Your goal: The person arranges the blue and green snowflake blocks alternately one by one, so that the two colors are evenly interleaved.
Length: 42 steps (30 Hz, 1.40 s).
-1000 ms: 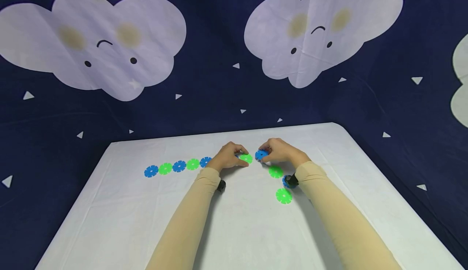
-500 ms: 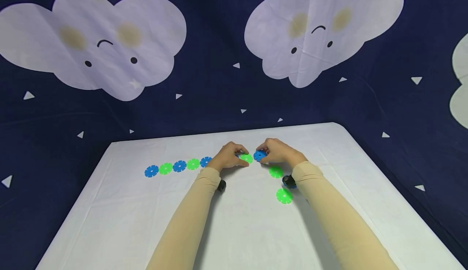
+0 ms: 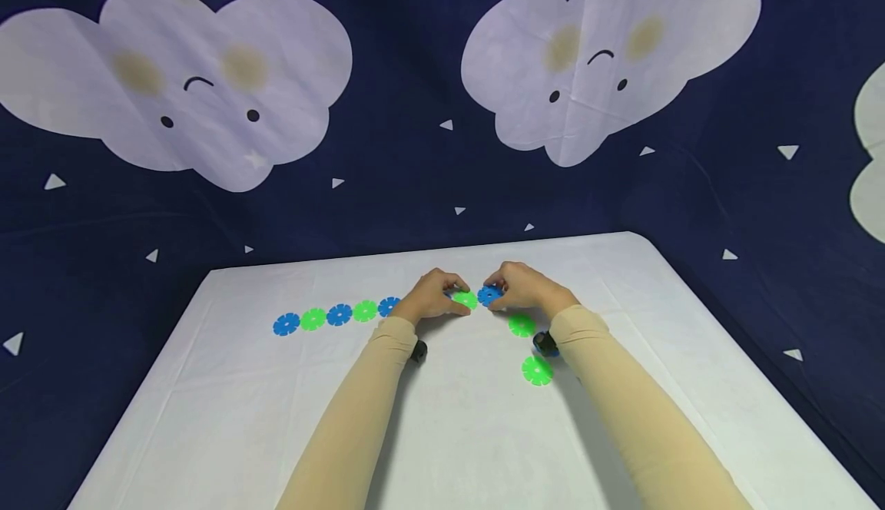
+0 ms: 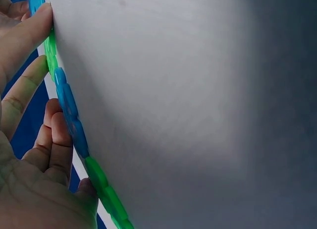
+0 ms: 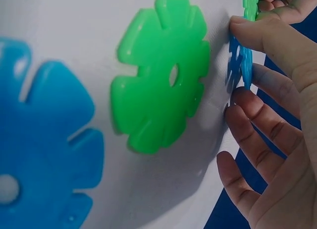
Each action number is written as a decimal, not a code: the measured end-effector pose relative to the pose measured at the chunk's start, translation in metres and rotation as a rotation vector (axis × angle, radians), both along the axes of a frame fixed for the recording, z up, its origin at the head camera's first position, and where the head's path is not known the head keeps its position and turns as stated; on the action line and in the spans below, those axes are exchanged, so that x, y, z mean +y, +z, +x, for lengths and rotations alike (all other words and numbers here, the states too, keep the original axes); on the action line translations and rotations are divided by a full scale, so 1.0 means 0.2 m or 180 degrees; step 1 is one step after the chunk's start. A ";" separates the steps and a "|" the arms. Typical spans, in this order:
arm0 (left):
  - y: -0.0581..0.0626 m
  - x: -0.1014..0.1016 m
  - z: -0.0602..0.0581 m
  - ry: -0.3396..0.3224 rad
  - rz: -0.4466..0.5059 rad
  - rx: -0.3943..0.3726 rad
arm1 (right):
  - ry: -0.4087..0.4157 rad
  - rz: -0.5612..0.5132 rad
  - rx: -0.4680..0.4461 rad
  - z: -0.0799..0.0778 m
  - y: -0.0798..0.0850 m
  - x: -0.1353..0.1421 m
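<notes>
My left hand (image 3: pixel 430 295) pinches a flat, notched green plastic disc (image 3: pixel 466 299) between thumb and index finger at its edges. Thumb and fingers of my right hand (image 3: pixel 524 286) pinch a similar blue disc (image 3: pixel 489 296), just right of that green one. In the right wrist view this blue disc (image 5: pixel 246 68) is tilted up off the cloth, its near edge close to or touching the green disc (image 5: pixel 250 3). From the left wrist, the held green disc (image 4: pixel 51 58) adjoins a blue disc (image 4: pixel 71 112). The left hand hides part of the row in the head view.
A row of alternating discs runs left from the left hand, ending in a blue disc (image 3: pixel 286 324). Right of centre lie a loose green disc (image 3: pixel 522 326), another green disc (image 3: pixel 537 371) and a blue disc partly behind the right wrist camera (image 3: pixel 545 343). White cloth (image 3: pixel 456 433) covers the table.
My right hand has shifted slightly left with the blue disc, narrowing the gap to the green disc. The left hand stays in place on the green disc.
</notes>
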<state>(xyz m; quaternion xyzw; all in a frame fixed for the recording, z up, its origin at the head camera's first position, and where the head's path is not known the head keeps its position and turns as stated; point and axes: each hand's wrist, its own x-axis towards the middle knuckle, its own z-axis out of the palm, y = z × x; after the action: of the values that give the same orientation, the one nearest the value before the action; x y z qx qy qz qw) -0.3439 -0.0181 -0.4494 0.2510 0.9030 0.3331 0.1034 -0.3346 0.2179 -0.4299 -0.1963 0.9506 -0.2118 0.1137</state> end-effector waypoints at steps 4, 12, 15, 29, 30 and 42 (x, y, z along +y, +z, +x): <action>0.00 0.00 0.00 -0.0016 -0.0009 0.0020 | -0.0003 0.0011 0.0028 0.01 0.00 0.00; 0.00 0.01 0.00 -0.0008 -0.0055 0.0027 | 0.0013 0.0052 0.0080 0.02 0.00 0.01; 0.00 0.01 0.00 -0.0010 -0.0060 0.0026 | -0.0002 0.0014 0.0054 0.01 0.00 0.01; 0.01 0.03 -0.01 -0.0064 -0.0337 0.0073 | -0.0040 -0.0139 -0.0130 0.06 0.01 0.12; 0.01 0.03 -0.02 -0.0068 -0.0354 0.0075 | -0.0044 -0.0142 -0.0149 0.07 0.01 0.13; 0.01 0.09 -0.05 -0.0071 0.0035 -0.0084 | 0.0024 -0.0309 -0.0317 0.14 0.00 0.24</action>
<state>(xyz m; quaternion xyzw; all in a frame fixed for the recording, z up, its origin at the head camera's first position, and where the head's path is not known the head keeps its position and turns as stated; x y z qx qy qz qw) -0.3542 0.0004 -0.4470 0.2572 0.8968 0.3402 0.1176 -0.3070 0.2661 -0.4304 -0.1944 0.9317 -0.2667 0.1520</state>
